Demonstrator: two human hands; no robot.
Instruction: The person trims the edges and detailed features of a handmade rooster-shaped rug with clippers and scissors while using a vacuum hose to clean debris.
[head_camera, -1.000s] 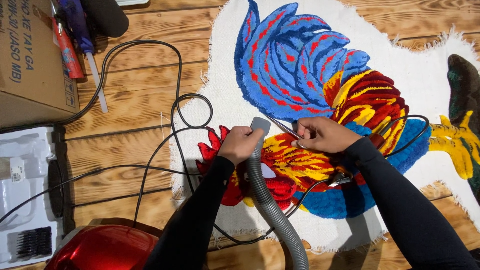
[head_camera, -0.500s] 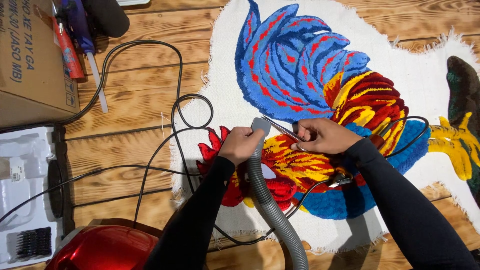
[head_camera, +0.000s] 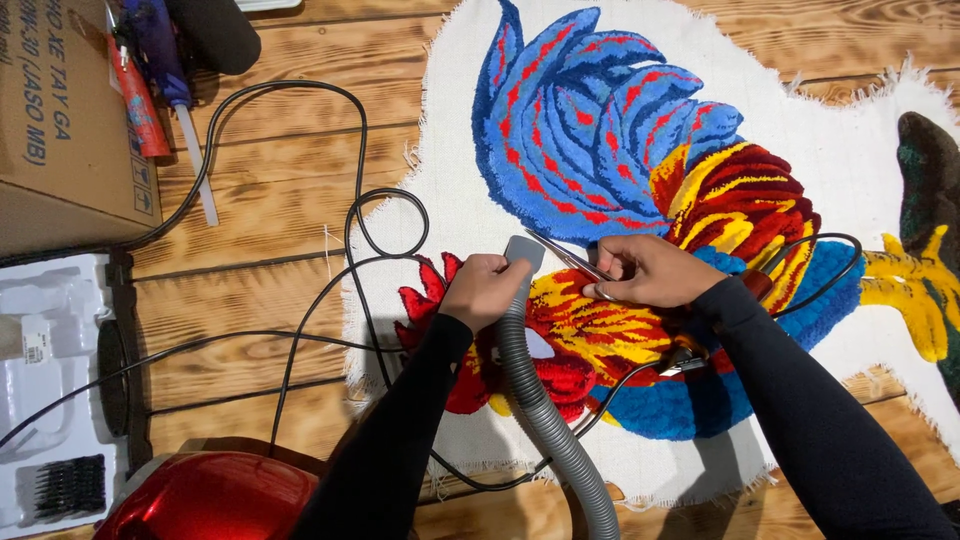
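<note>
Left hand (head_camera: 487, 288) closed round grey vacuum hose (head_camera: 540, 400) near nozzle; hose ribbed, bendy, light. Right hand (head_camera: 650, 270) closed on scissors (head_camera: 570, 258), blades over yellow pile of tufted rooster rug (head_camera: 620, 150) on wooden floor (head_camera: 270, 170). Scissors stiff, sharp; best held by handles.

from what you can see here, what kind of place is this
Probably a home craft or rug-making workspace. A tufted rooster rug lies on a wooden plank floor, the right hand works scissors on it, and the left hand holds a vacuum hose.
</note>
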